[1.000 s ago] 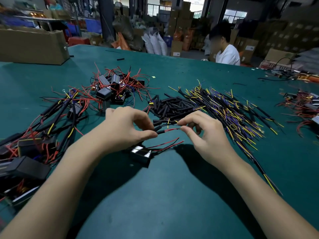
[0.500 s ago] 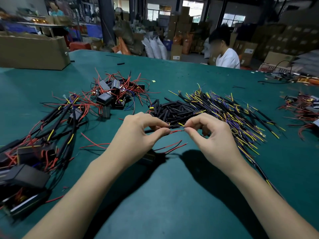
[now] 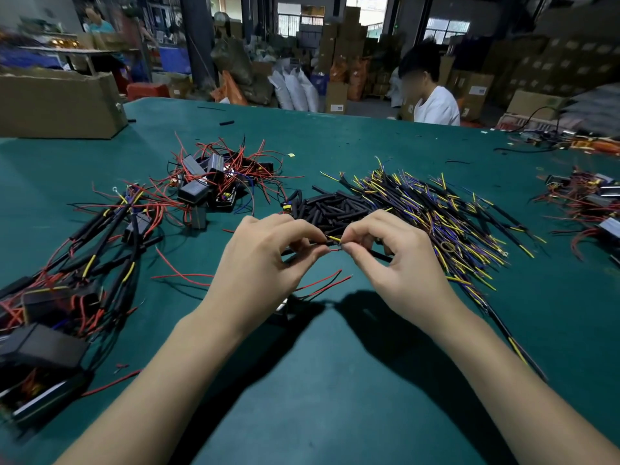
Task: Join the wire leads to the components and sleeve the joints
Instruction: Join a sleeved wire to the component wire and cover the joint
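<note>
Hands (image 3: 265, 263) (image 3: 402, 263) on wire leads (image 3: 333, 245), pinched.

I see even overhead light on the green table (image 3: 335, 380); my hands cast soft dark shadows toward me. Far windows (image 3: 448, 26) glare pale. Edges bow and smear; background is soft.

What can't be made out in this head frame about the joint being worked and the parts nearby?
- Joint between the red lead and yellow lead: too small, covered by the fingertips of the left hand and right hand; twisted or not, unclear.
- Component below the hands: hidden by the left wrist and shadow.
- Black boxes at the left edge: cut off, blurred.
</note>
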